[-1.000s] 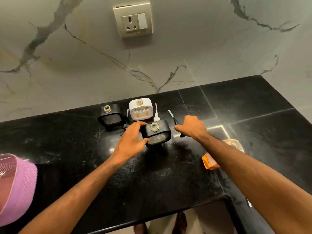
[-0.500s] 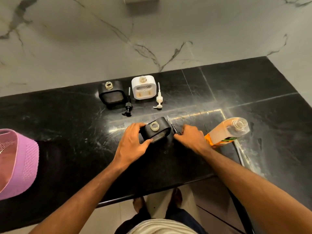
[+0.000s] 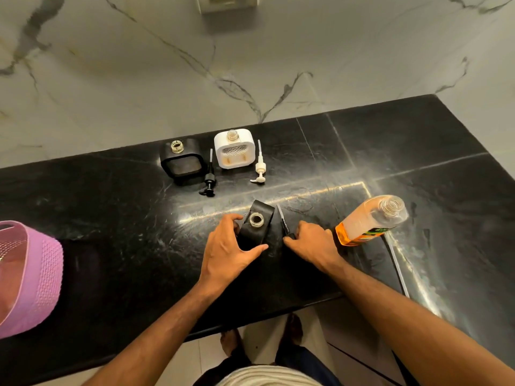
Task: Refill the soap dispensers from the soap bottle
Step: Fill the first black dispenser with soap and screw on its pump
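Observation:
My left hand [image 3: 227,247] grips a black soap dispenser [image 3: 257,222] with an open neck, standing near the counter's front. My right hand [image 3: 313,240] holds its black pump [image 3: 282,220] flat on the counter just right of it. The uncapped soap bottle [image 3: 367,221] with orange soap stands to the right of my right hand. At the back stand another black dispenser [image 3: 182,160] and a white dispenser [image 3: 235,149], both with open necks. A black pump [image 3: 209,179] and a white pump [image 3: 259,165] lie beside them.
The black stone counter [image 3: 111,218] meets a marble wall at the back, with a socket plate [image 3: 227,2] above. A pink perforated basket [image 3: 28,274] sits at the left edge. The counter's front edge runs just below my wrists; my feet show under it.
My left hand has drawn the black dispenser nearer to the front edge and turned it. My right hand came along with the pump. The view tilted down, bringing the soap bottle into sight.

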Available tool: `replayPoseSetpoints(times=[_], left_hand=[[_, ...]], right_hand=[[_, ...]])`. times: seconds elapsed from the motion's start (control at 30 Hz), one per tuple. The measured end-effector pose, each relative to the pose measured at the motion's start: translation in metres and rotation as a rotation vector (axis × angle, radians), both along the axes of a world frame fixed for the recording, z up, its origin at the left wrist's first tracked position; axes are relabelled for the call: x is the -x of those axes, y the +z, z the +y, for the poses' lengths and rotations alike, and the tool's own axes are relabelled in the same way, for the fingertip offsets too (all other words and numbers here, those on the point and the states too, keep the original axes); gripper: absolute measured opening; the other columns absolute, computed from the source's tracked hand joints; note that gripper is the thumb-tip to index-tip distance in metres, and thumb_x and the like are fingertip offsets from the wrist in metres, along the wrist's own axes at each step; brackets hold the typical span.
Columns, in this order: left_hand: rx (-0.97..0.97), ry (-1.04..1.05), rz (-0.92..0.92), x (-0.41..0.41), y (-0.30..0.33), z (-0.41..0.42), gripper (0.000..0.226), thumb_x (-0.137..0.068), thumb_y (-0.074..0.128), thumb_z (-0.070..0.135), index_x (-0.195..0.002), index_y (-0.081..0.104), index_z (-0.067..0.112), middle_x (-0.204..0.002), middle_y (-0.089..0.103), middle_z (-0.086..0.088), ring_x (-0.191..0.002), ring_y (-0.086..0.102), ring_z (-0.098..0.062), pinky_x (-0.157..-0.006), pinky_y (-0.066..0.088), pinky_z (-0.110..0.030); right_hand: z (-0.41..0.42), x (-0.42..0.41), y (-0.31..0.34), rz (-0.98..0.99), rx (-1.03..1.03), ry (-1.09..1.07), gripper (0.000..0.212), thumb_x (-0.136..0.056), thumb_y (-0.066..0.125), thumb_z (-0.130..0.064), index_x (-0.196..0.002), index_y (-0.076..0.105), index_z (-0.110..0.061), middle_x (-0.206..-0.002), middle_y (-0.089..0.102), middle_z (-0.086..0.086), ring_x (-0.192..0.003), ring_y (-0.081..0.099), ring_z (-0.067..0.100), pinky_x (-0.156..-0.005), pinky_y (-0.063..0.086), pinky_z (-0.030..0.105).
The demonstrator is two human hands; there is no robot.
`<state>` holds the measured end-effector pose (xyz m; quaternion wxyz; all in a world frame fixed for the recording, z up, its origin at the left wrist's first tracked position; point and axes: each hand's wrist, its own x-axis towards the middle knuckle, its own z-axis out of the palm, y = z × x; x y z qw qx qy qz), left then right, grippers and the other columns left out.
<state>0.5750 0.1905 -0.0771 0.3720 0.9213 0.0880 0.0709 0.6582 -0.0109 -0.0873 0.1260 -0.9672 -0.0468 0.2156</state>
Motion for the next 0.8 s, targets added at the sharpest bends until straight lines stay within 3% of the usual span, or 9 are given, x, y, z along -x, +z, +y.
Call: replayPoseSetpoints(times=[0.1,0.33,0.43,0.63,0.8], left_hand=[[-0.008,0.003,0.016,-0.002,0.002,-0.005,0.088,-0.062,0.086,0.06,-0.13,0.039,0.03,-0.095,0.049,0.017,-0.088,0.055,-0.008,-0.089,0.052,-0.039],[-0.079,-0.019,0.025,-0.003,0.004,-0.007,0.096,-0.061,0.082,0.069,-0.136,0.038,0.029,-0.109,0.048,0.019,-0.094,0.051,-0.003,-0.092,0.04,-0.03],[-0.099,-0.029,0.009,-0.003,0.005,-0.006,0.096,-0.061,0.076,0.076,-0.136,0.038,0.03,-0.115,0.048,0.016,-0.097,0.054,-0.007,-0.09,0.039,-0.032],[-0.051,-0.016,-0.095,-0.008,0.013,-0.008,0.093,-0.066,0.067,0.078,-0.137,0.041,0.025,-0.128,0.047,0.008,-0.114,0.05,-0.012,-0.096,0.044,-0.038],[0.075,-0.047,-0.1,-0.016,0.013,-0.012,0.098,-0.066,0.078,0.07,-0.14,0.038,0.021,-0.134,0.045,0.004,-0.123,0.049,-0.013,-0.101,0.048,-0.041]], right_hand=[[0.0,0.001,-0.001,-0.002,-0.002,0.008,0.044,-0.091,0.056,-0.056,-0.105,0.06,-0.015,-0.106,0.07,0.005,-0.104,0.064,0.028,-0.092,0.041,0.041],[-0.008,0.003,0.006,-0.067,-0.012,0.024,0.051,-0.092,0.054,-0.064,-0.108,0.061,-0.015,-0.104,0.07,0.004,-0.101,0.065,0.026,-0.092,0.043,0.042],[-0.012,0.006,0.017,-0.148,-0.075,0.016,0.045,-0.092,0.056,-0.061,-0.104,0.06,-0.018,-0.103,0.068,0.001,-0.099,0.063,0.025,-0.089,0.045,0.042],[-0.036,0.032,0.044,-0.445,-0.324,0.044,0.027,-0.091,0.063,-0.049,-0.104,0.056,-0.026,-0.096,0.053,-0.011,-0.091,0.051,0.013,-0.083,0.045,0.037],[-0.071,0.049,0.074,-0.735,-0.317,-0.041,0.042,-0.088,0.07,-0.043,-0.121,0.056,-0.02,-0.11,0.053,-0.005,-0.101,0.048,0.014,-0.09,0.04,0.029]])
